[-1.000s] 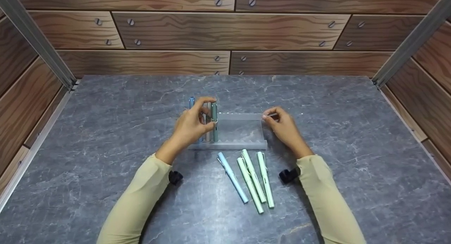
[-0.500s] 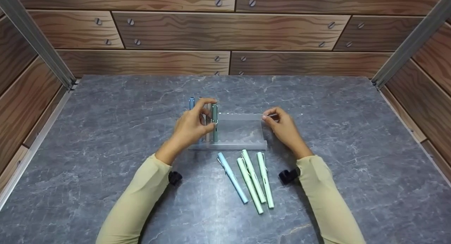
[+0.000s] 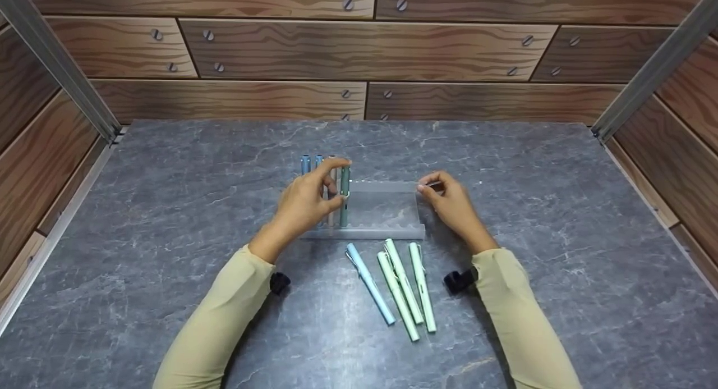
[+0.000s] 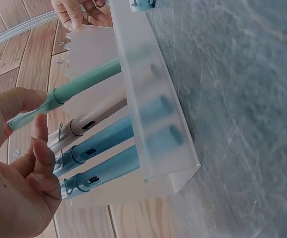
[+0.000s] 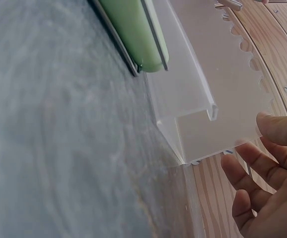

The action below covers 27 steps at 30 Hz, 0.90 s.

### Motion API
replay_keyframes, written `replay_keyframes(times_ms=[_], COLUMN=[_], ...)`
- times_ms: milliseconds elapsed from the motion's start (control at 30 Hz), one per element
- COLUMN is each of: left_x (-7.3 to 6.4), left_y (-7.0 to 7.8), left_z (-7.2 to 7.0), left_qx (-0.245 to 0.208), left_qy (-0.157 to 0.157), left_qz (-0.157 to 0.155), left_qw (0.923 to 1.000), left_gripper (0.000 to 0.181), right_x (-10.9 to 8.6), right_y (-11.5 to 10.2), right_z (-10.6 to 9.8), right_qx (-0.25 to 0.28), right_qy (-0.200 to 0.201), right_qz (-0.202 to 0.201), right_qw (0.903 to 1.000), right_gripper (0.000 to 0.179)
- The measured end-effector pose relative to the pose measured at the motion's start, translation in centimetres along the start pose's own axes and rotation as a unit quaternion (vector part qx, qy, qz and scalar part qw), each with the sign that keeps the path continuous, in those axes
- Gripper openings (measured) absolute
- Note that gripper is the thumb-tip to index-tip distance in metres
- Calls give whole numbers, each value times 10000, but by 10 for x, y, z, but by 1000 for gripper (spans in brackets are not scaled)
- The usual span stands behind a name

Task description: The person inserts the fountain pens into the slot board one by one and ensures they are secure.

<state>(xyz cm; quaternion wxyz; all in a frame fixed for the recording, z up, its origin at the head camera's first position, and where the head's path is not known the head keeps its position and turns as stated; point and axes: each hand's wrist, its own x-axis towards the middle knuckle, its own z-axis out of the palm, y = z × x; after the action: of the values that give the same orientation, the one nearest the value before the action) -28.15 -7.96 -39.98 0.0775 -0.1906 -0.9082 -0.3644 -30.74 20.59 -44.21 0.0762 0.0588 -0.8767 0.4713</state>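
Note:
My left hand [image 3: 305,201] pinches a green pen [image 3: 345,204] near its cap. The pen stands in a clear acrylic pen rack [image 3: 384,206], its lower end behind the front lip. Left of it in the rack, seen in the left wrist view, are a beige pen [image 4: 101,114] and two blue pens, one [image 4: 118,131] beside the other [image 4: 116,166]. At the rack's upper right corner, my right hand [image 3: 451,201] holds the edge between thumb and fingers; the right wrist view shows the thumb [image 5: 275,128] at that edge.
In front of the rack lie a light blue pen [image 3: 370,283] and three light green pens, the rightmost [image 3: 422,288] apart from two that touch, one [image 3: 398,296] among them. The grey marbled table [image 3: 168,209] ends at a wood-patterned wall [image 3: 359,49].
My left hand and the green pen have shifted slightly right along the rack. The second blue pen's top now shows beside the first. My right hand stays put.

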Motion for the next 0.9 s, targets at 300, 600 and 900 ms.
replay_keyframes(times_ms=[300,600,900], left_x=[3,7,11], left_y=[2,0,6], left_z=[1,-1,-3], left_qx=[346,540,855], left_qy=[-71,-108,-318], left_qz=[-126,-381,-744], left_qw=[9993,9978,9930], left_gripper=[61,63,65], right_x=[1,0,1], right_y=[0,-1,1], right_z=[0,0,2], right_qx=[-60,-9,112], right_qy=[-42,-67,9], right_qz=[50,87,4], right_qw=[10000,9999,9999], right_gripper=[19,20,17])
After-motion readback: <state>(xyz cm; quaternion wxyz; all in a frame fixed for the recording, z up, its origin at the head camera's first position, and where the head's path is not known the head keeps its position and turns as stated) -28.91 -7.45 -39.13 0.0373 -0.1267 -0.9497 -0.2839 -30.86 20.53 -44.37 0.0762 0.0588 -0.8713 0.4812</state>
